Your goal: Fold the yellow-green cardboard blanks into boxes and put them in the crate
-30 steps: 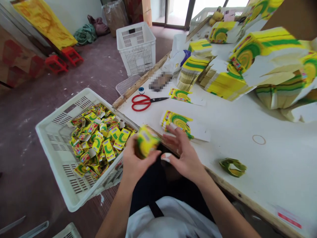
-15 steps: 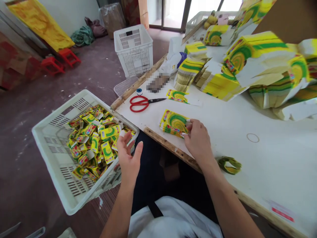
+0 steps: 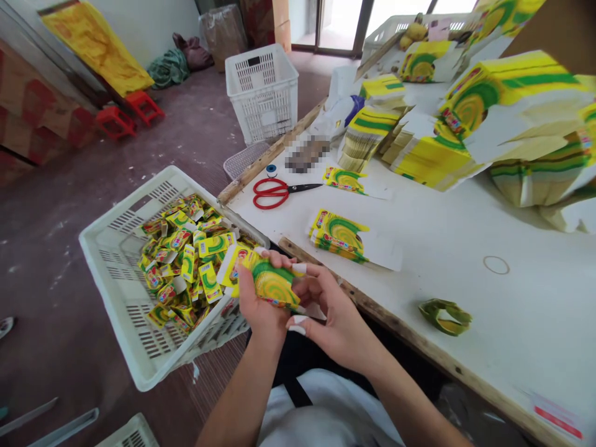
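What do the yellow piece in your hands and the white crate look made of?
Yellow-green box blank, between left hand and right hand: probably thin printed cardboard, slightly glossy, with plain white flaps. White crate: likely moulded plastic, matte, with slotted walls and thick rim.

fingers (image 3: 286, 262) cover held carton (image 3: 272, 284) edge; pixelated patch (image 3: 306, 155) unreadable; carton stack (image 3: 549, 167) cut by right edge.

Forearms are bare to the frame's edge. Long pale nails (image 3: 297, 329) tip the left hand (image 3: 257, 305) and right hand (image 3: 336, 318). At six o'clock, a white garment (image 3: 333, 413), with possibly a dark strap (image 3: 293, 392).
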`<action>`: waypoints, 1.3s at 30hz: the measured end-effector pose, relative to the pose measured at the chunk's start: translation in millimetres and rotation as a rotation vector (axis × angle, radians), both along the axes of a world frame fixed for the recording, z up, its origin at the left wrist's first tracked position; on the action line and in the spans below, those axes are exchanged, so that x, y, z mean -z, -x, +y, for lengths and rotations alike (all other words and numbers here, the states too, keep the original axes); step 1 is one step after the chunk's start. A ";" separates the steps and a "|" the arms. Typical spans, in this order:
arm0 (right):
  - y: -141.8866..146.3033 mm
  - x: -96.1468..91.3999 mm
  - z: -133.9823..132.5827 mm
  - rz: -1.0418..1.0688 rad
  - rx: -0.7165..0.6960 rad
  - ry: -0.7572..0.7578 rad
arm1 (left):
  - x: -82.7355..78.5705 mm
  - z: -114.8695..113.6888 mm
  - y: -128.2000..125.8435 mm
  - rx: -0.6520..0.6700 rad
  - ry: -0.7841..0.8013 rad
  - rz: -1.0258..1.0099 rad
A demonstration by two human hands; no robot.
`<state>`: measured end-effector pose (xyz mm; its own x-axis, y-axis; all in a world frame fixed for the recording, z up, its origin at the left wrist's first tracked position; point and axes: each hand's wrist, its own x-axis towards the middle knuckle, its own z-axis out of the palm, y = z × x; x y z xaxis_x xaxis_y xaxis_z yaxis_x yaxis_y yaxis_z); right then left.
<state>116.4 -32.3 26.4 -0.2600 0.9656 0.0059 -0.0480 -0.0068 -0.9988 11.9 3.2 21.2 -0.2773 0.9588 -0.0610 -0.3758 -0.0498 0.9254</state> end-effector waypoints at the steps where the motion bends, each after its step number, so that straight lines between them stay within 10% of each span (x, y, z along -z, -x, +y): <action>1: 3.2 0.6 -0.8 -0.010 -0.006 0.002 | 0.1 1.3 0.6 -0.058 -0.009 0.010; 11: -22.9 13.2 14.4 -0.086 0.149 -0.075 | 25.2 -10.9 12.2 0.006 -0.011 0.199; 18: -49.5 -1.5 21.5 -0.535 0.400 -0.546 | -0.7 -7.3 45.0 -0.082 -0.277 0.347; 24: -43.6 -2.4 12.5 -0.699 0.166 -0.808 | -21.7 -14.5 46.1 0.402 -0.207 1.064; 30: -33.2 10.1 7.0 -0.286 0.515 -0.343 | -2.5 -22.3 24.1 0.468 -0.174 1.148; 35: -25.5 18.7 13.6 0.138 0.162 0.208 | 12.7 -30.7 16.2 0.445 -0.394 1.136; 39: -25.5 18.4 15.7 0.082 0.101 0.174 | 14.0 -26.9 19.3 0.353 -0.448 1.140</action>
